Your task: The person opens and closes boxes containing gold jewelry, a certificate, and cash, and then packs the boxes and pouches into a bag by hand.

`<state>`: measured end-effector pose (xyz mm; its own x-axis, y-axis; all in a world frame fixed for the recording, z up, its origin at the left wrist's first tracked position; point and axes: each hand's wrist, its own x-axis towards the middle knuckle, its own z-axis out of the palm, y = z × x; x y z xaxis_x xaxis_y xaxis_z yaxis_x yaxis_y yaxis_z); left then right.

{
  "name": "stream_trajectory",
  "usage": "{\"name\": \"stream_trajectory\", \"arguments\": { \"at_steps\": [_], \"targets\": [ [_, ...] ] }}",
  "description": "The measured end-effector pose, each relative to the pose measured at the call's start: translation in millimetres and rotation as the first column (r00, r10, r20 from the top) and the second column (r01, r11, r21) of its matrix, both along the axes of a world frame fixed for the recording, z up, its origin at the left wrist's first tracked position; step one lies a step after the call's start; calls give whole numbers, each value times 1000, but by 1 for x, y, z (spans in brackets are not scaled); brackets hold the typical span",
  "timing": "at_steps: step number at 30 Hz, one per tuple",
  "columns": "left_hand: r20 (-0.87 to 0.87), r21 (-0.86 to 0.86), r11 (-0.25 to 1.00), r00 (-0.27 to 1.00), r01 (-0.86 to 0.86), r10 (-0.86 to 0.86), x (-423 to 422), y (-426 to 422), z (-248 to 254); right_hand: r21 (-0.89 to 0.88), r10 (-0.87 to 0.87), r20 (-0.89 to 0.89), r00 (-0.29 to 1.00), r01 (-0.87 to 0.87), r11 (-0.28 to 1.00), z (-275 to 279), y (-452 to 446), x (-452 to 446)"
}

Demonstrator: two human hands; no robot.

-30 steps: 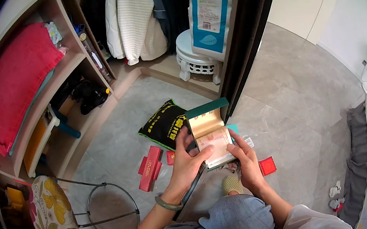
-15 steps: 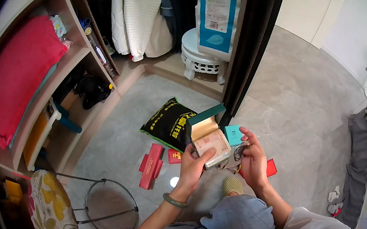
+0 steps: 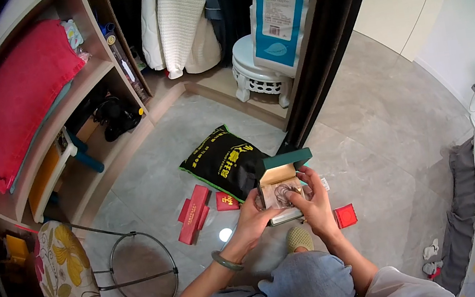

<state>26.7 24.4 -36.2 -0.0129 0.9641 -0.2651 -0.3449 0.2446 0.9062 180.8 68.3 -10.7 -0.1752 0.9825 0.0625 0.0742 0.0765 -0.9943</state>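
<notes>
An open green box (image 3: pixel 286 158) with a pale gold inner lid is held between both hands above my knees. My left hand (image 3: pixel 252 220) grips its left side, the thumb at the front edge. My right hand (image 3: pixel 316 203) is around the right side, its thumb pressing a dark looped cord (image 3: pixel 284 195) onto the paper inside. The black bag with yellow lettering (image 3: pixel 224 164) lies just behind the box. On the floor to the left are red boxes (image 3: pixel 194 214) and a small red packet (image 3: pixel 227 200). A red square case (image 3: pixel 345 216) lies to the right.
A flowered stool (image 3: pixel 66 278) with metal legs lies on its side at the left, beside shelves (image 3: pixel 104 67) holding a red cushion (image 3: pixel 27 100). A white stool (image 3: pixel 256 69) and hanging clothes are at the back. Grey fabric (image 3: pixel 458 207) stands at the right.
My right hand has come in from the right with the dark cord, which now lies over the paper in the box. The box has shifted slightly right.
</notes>
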Motion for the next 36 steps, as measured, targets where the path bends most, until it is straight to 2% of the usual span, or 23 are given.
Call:
{"name": "stream_trajectory", "arguments": {
  "at_steps": [1,3,4,6,8,10,14,16,18,20,22,23,27,36],
  "targets": [
    [-1,1,1000,1000,0,0,-2,-1,1,-142,61,-175,983,-87,986,0,0,0],
    [286,-129,992,958,10,28,-7,-4,3,-158,68,-177,982,-96,983,5,-1,0],
    [284,-130,991,959,11,27,-11,-4,4,-174,74,-180,981,-106,979,6,-1,-1],
    [536,-187,976,844,115,3,-18,-2,7,-174,76,-203,976,-112,978,2,-1,0],
    [508,-186,976,861,110,-1,-15,-2,14,-172,82,-224,971,-122,978,1,0,0],
    [160,-202,978,987,59,-27,-10,-4,19,-190,88,-235,968,-135,972,1,0,0],
    [126,-112,993,992,31,-17,-8,-3,5,-177,130,-219,967,-170,969,-3,0,4],
    [149,-63,998,989,22,-12,-9,-2,2,-295,31,-597,801,-255,921,-2,3,3],
    [96,-25,1000,995,15,-12,-8,-3,-1,-290,31,-581,814,-242,926,11,10,5],
    [39,15,1000,999,13,-14,-8,-4,-5,-378,2,-651,759,-326,867,23,16,6],
    [-12,30,999,999,32,-31,-8,-4,-10,-389,45,-633,773,-367,845,21,20,8],
    [-12,29,999,999,32,-31,-8,-5,-10,-400,90,-613,785,-407,821,20,22,9],
    [7,-28,999,1000,23,-22,-11,-7,-8,-423,77,-605,792,-402,812,14,21,12],
    [51,-49,999,999,7,-5,-12,-8,-2,-329,99,-649,754,-396,857,4,11,11]
  ]
}}
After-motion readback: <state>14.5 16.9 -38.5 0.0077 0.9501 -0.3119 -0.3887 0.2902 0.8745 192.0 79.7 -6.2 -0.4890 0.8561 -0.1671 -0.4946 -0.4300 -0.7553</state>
